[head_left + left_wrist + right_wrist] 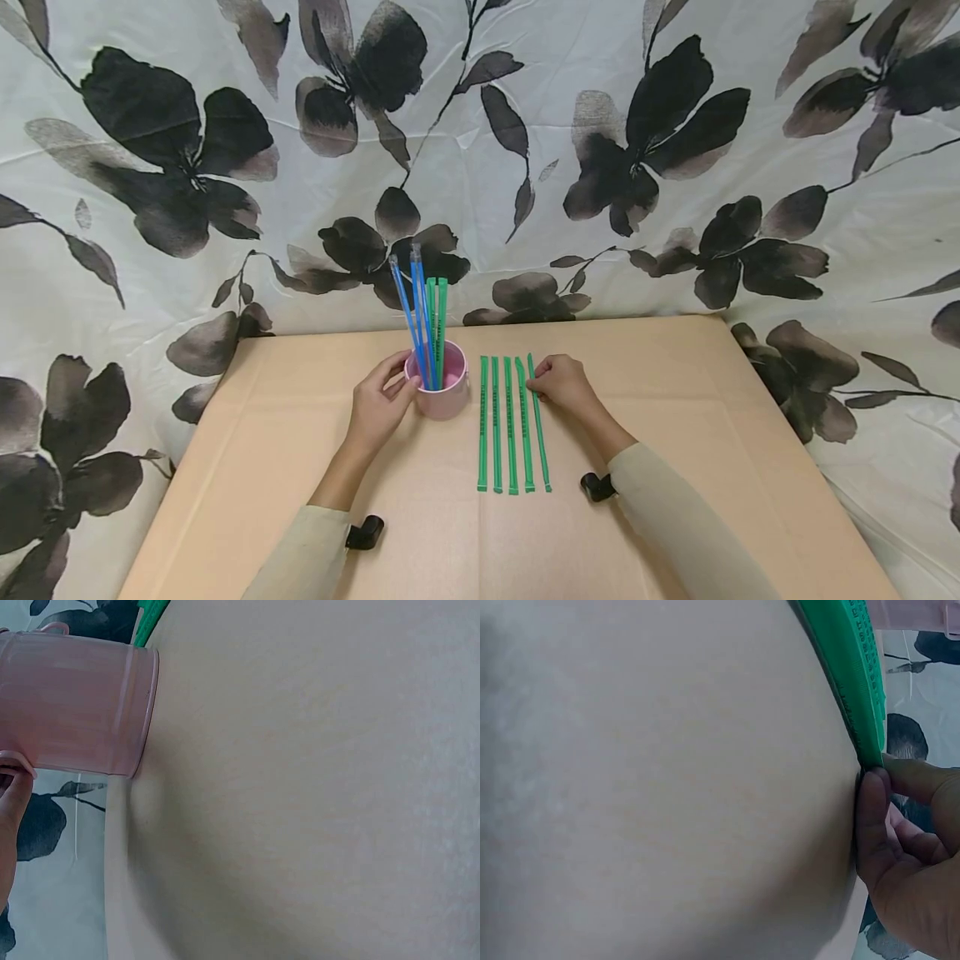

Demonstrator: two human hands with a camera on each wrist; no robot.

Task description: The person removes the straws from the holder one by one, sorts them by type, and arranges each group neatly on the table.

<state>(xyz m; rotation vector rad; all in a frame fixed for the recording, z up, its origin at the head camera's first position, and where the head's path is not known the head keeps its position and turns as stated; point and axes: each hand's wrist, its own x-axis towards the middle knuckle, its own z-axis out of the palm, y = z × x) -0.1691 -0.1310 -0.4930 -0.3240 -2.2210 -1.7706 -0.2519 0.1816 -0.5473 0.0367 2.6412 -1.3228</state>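
A pink cup [442, 406] with small side handles stands on the table. My left hand [380, 404] grips its left side, thumb in front and fingers behind; in the left wrist view a thumb [10, 802] lies at a handle. Several long blue sticks [413, 321] and green sticks [441, 317] lean upright in the cup. To its right lie several slim green sticks [496, 425] with dark print, side by side. My right hand [566, 383] pinches the far end of the rightmost green stick [538, 425], which slants slightly. Up close, the right wrist view shows the pinched green stick [851, 675].
The tan table [675, 400] ends at a back edge just beyond the cup. Behind it hangs a white cloth [525, 208] with dark flowers. A small black device [365, 533] sits at the left wrist, another black device [597, 487] at the right.
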